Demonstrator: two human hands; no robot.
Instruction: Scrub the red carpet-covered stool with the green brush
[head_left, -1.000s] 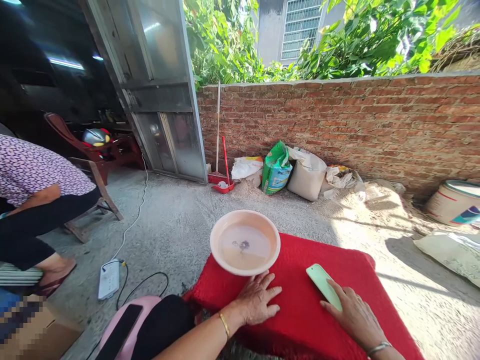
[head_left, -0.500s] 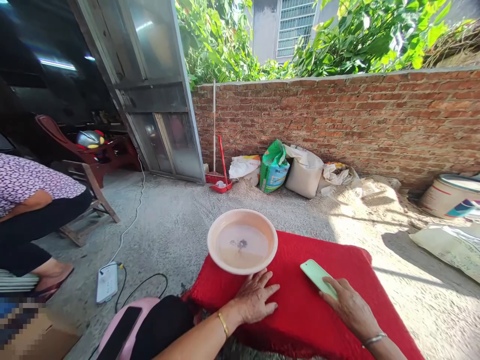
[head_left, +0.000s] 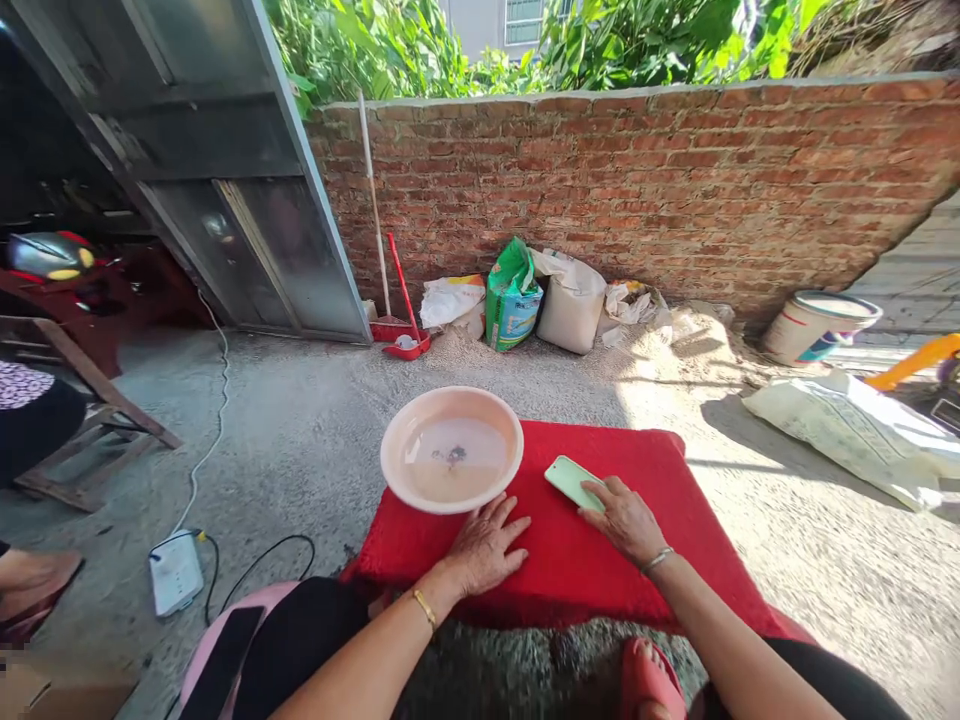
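My left hand (head_left: 486, 552) lies with spread fingers on a red cloth (head_left: 555, 570), just in front of a pale pink basin (head_left: 390, 470). The basin stands at the cloth's far left corner and holds shallow water with a small dark patch in the middle. My right hand (head_left: 628, 522) grips the near end of a light green phone case (head_left: 570, 480), which rests on the cloth right of the basin. Fingers cover that near end. I cannot tell whether a phone is inside it.
A power strip (head_left: 175, 575) with cables lies on the concrete at left, near a wooden chair (head_left: 105, 400). Sacks (head_left: 571, 305), a red dustpan (head_left: 409, 345) and a bucket (head_left: 814, 330) line the brick wall (head_left: 637, 190). Another person's foot (head_left: 37, 585) shows at far left.
The view has turned right and downward, bringing my red slipper into sight. The phone case now sits slightly closer to the basin, still in my right hand. My left hand stays spread on the cloth.
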